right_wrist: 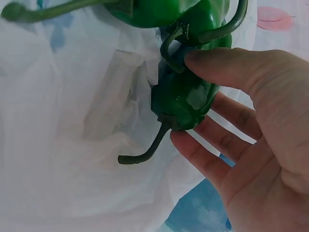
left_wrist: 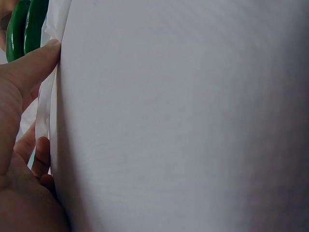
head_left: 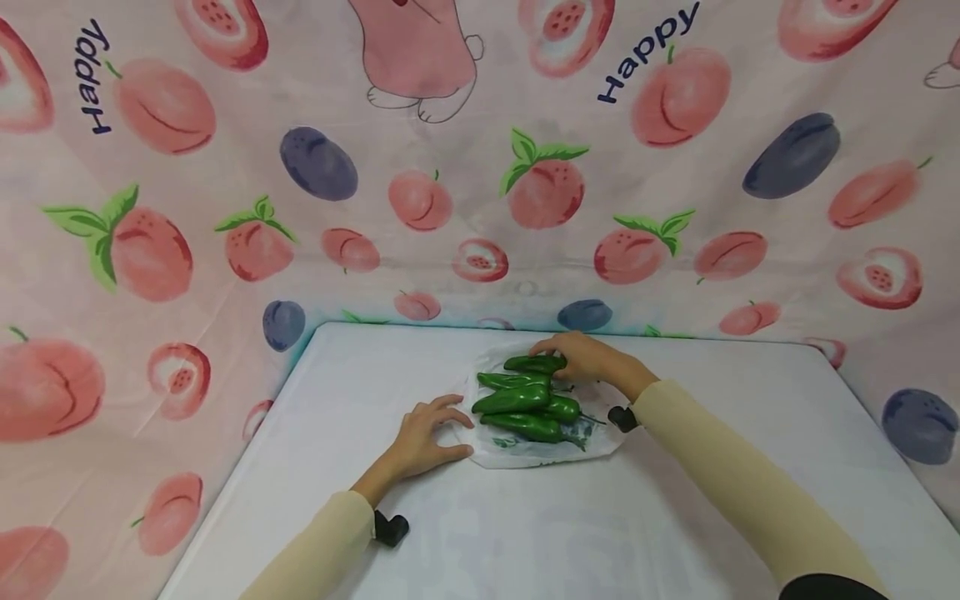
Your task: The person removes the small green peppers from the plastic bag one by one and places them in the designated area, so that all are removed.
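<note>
Several long green peppers lie side by side on a white plastic bag, their stems toward the right. At the far side, my right hand holds the rearmost green pepper, thumb on one side and fingers on the other. Its curved stem sticks out beside the fingertips in the right wrist view. My left hand is at the left edge of the bag, its fingers spread apart and the thumb at the near corner. In the left wrist view, the left thumb touches the bag's edge.
A white table stretches out around the bag. Behind and beside it hangs a pink cloth printed with fruit. A black wrist piece shows on the left wrist and another on the right wrist.
</note>
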Motion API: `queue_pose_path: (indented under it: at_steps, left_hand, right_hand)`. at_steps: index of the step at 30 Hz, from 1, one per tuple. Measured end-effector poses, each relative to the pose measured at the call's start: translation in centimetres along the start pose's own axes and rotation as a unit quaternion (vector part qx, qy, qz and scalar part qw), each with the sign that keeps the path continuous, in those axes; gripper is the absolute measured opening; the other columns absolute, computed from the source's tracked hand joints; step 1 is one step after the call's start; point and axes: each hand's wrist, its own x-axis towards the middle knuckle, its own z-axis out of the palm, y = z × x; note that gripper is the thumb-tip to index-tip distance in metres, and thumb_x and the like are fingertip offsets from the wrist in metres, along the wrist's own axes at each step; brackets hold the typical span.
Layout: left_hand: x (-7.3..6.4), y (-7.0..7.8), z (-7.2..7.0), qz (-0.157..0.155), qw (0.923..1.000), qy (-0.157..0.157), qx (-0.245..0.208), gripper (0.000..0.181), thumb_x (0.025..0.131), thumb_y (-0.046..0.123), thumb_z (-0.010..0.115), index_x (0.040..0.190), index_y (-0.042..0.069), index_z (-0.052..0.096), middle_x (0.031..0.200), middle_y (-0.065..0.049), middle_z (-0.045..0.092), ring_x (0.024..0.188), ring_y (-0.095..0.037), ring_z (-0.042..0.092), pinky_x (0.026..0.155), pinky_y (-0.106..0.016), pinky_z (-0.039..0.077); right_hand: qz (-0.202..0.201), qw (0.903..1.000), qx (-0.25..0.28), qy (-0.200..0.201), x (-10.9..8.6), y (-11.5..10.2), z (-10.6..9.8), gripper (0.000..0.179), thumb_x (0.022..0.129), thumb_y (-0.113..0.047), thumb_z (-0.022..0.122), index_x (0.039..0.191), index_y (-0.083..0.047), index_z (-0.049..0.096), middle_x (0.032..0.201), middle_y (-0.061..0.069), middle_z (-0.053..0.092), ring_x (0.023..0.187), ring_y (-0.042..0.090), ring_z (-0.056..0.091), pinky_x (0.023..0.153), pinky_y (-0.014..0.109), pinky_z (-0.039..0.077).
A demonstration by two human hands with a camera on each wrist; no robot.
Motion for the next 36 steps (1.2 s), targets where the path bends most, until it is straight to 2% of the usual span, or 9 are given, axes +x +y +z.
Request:
queue_pose_path:
  at_steps: [11, 23, 32, 36]
  left_hand:
    - [-0.1, 0.07, -0.02, 0.002, 1.0, 0.004, -0.005, 0.029, 0.086, 0.034, 0.084, 0.113, 0.028, 0.074, 0.156, -0.002, 0.048, 0.122, -0.03, 0.048, 0.1, -0.057, 0.028]
    - [0.06, 0.2, -0.06, 0.015, 0.9998, 0.01, -0.006, 0.028, 0.086, 0.032, 0.084, 0.112, 0.025, 0.074, 0.154, -0.007, 0.05, 0.122, -0.033, 0.049, 0.099, -0.06, 0.029]
    - [0.16, 0.13, -0.01, 0.012, 0.9999, 0.008, -0.007, 0.029, 0.086, 0.033, 0.084, 0.112, 0.026, 0.074, 0.155, -0.004, 0.049, 0.122, -0.032, 0.048, 0.099, -0.058, 0.028]
    - [-0.06, 0.2, -0.11, -0.002, 1.0, -0.001, -0.01, 0.029, 0.086, 0.033, 0.084, 0.112, 0.027, 0.074, 0.156, -0.003, 0.048, 0.124, -0.032, 0.047, 0.101, -0.057, 0.027]
  right_hand:
    - [0.019, 0.9996, -0.022, 0.004, 0.17, -0.34, 0.18, 0.055, 0.093, -0.005, 0.075, 0.144, -0.019, 0.059, 0.13, 0.012, 0.065, 0.107, 0.027, 0.063, 0.087, 0.045, 0.052]
    - [0.019, 0.9994, -0.029, 0.006, 0.2, -0.41, 0.2, 0.055, 0.094, -0.005, 0.074, 0.145, -0.019, 0.059, 0.133, 0.01, 0.065, 0.105, 0.024, 0.063, 0.088, 0.044, 0.052]
    - [0.019, 0.9986, -0.05, 0.001, -0.01, -0.75, -0.06, 0.056, 0.093, -0.005, 0.075, 0.145, -0.018, 0.059, 0.136, 0.012, 0.064, 0.123, 0.031, 0.06, 0.098, 0.049, 0.05]
    - [0.008, 0.9977, -0.067, -0.004, -0.31, -1.05, -0.36, 0.056, 0.093, -0.006, 0.076, 0.145, -0.017, 0.058, 0.137, 0.013, 0.063, 0.125, 0.035, 0.059, 0.097, 0.051, 0.051]
